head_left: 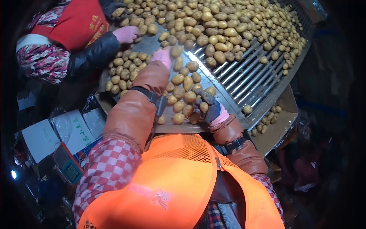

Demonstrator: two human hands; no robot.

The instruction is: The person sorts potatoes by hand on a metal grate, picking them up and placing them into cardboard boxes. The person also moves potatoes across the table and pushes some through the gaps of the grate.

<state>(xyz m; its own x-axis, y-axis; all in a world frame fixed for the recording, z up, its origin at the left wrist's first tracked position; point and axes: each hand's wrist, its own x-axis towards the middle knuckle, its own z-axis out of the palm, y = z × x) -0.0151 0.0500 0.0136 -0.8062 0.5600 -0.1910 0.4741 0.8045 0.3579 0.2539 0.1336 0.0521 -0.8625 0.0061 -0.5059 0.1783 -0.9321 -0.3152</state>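
Observation:
My left hand (pixel 163 57), in a pink glove, reaches to the far part of the metal sorting table (pixel 213 84), beside a potato (pixel 176 51). Motion blurs its fingers, so I cannot tell whether it grips that potato. My right hand (pixel 209 107), in a dark glove with a pink cuff, is near the table's front edge. Its fingers are curled round a potato (pixel 204 107), and another potato (pixel 194 117) lies just below them. Several loose potatoes (pixel 178 92) lie on the metal between my two hands.
A large potato heap (pixel 228 23) covers the back, partly over a slotted metal grate (pixel 244 76). At the left, a co-worker's pink-gloved hand (pixel 127 34) touches the heap. Cardboard box with potatoes (pixel 284 126) stands at right; white boxes (pixel 42 139) and a calculator (pixel 68 165) lie left.

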